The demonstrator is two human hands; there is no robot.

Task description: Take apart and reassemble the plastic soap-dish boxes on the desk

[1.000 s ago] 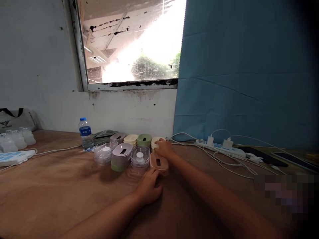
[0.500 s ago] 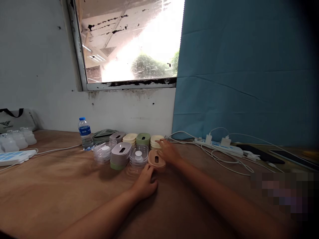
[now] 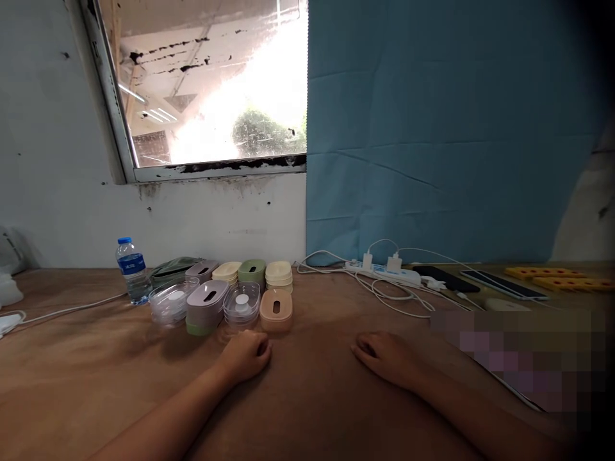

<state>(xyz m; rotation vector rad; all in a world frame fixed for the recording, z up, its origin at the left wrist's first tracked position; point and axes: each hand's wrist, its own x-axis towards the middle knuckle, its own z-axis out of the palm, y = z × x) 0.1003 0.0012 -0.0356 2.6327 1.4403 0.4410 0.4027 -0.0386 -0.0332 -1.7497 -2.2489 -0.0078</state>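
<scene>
My left hand [image 3: 246,353] rests on the table, fingers curled closed with nothing seen in them, just in front of the stacked clear plastic containers [image 3: 241,307]. Loosely curled too, my right hand [image 3: 387,360] lies on the table to the right, apart from the containers. Nearest the hands stands a peach slotted container [image 3: 276,317]. To its left, a lilac slotted stack [image 3: 207,301] has a green piece at its base, with more clear containers [image 3: 170,304] beyond. Behind are cream stacks [image 3: 278,275], a green slotted one [image 3: 252,272] and another lilac one [image 3: 200,270].
A water bottle [image 3: 132,272] and a dark green pouch [image 3: 173,270] stand left of the stacks. White cables run to a power strip [image 3: 384,272] at the back right, beside phones [image 3: 504,284] and yellow perforated blocks [image 3: 571,280]. A pixelated patch hides the table's right side.
My right hand has left the peach container and moved right and down. My left hand has drawn back from it and curled. The view has turned right.
</scene>
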